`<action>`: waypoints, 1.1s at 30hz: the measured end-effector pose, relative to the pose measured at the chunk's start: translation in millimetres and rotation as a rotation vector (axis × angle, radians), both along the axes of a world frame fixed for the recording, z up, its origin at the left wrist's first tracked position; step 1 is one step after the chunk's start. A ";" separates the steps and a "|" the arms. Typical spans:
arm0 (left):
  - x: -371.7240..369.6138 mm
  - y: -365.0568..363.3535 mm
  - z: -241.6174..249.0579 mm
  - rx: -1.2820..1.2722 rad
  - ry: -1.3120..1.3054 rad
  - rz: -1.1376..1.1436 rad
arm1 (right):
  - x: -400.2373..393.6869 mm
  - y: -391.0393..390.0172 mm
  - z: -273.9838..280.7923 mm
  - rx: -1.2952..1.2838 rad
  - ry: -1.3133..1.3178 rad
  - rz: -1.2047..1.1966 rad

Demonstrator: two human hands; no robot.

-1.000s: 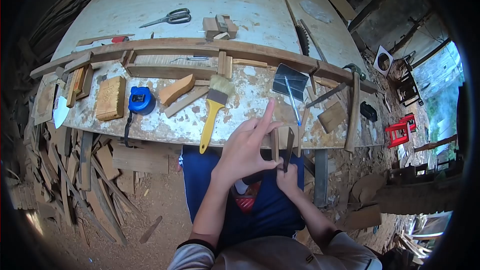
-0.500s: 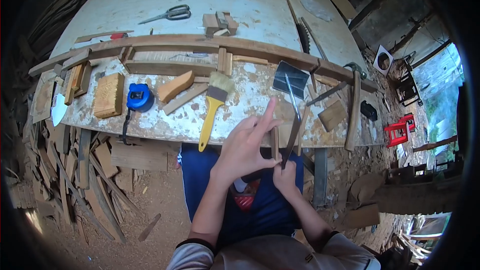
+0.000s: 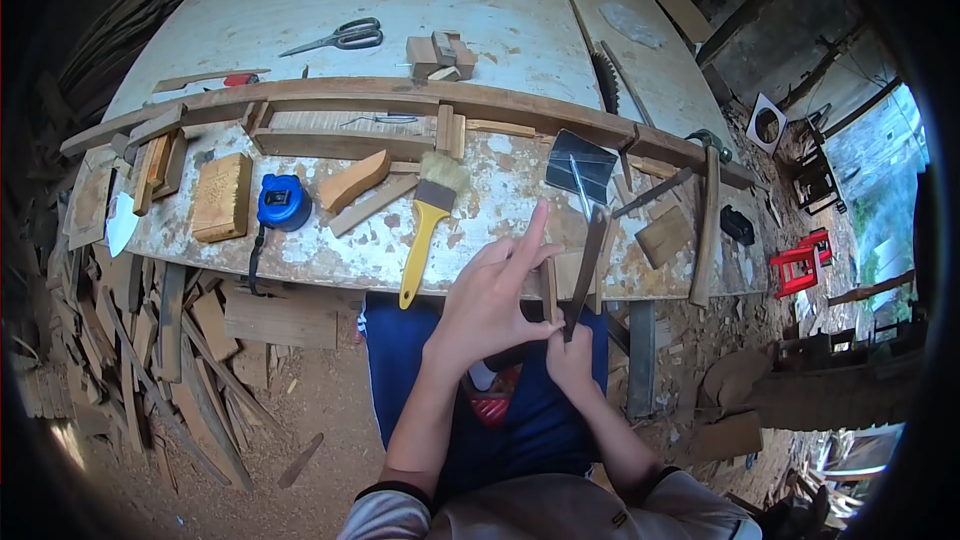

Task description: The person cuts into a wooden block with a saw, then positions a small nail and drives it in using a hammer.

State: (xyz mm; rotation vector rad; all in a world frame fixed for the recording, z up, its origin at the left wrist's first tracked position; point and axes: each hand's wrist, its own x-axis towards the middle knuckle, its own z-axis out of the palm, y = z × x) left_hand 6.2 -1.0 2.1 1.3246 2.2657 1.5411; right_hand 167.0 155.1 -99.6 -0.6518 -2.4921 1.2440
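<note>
Rail [image 3: 370, 90] across table [image 3: 225, 15]; beyond it scissors [image 3: 357, 34], stacked blocks [image 3: 428, 53] to their right. Near side of rail, left to right: wood block [image 3: 222, 197], tape measure [image 3: 285, 202], paintbrush [image 3: 425, 230], sheet [image 3: 598, 162] under pen [image 3: 577, 178]. At near table edge: wood strip [image 3: 549, 290] in left hand [image 3: 490, 295]; right of it, tool [image 3: 588, 265] in right hand [image 3: 572, 358].

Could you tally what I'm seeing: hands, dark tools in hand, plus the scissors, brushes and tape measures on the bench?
Hands: 2 (left hand, right hand)
Dark tool: 1
Scissors: 1
Brush: 1
Tape measure: 1
Total: 6
</note>
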 end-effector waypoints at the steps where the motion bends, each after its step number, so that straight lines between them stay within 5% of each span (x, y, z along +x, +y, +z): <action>1: -0.7 0.6 -1.0 0.014 0.008 0.004 | 4.2 7.4 -16.7 0.050 0.021 0.007; 3: 0.2 2.5 -5.7 0.044 0.024 0.012 | 9.2 14.3 -47.3 0.154 0.063 0.022; 8: 4.9 3.5 -6.7 0.047 -0.011 0.006 | -2.3 12.3 1.7 0.083 0.035 0.037; 11: -0.1 2.4 -4.9 0.031 0.017 0.007 | 10.1 16.3 -35.6 0.211 0.065 0.037; 15: -0.7 2.8 -5.9 0.035 0.032 0.038 | 14.3 12.3 -20.6 0.086 -0.081 0.024; 20: 1.0 2.8 -7.7 0.026 0.030 -0.009 | 20.8 5.5 -51.2 0.100 0.035 -0.042; 24: -1.4 0.4 -7.9 0.034 0.044 0.010 | 16.9 -14.2 -12.8 -0.004 -0.047 -0.022; 29: -0.8 0.3 -4.9 -0.003 0.001 0.004 | 26.1 1.4 -48.7 0.039 -0.053 -0.018; 33: 1.8 1.0 -8.2 0.026 -0.033 0.011 | 14.6 -12.3 -0.8 -0.036 -0.092 -0.009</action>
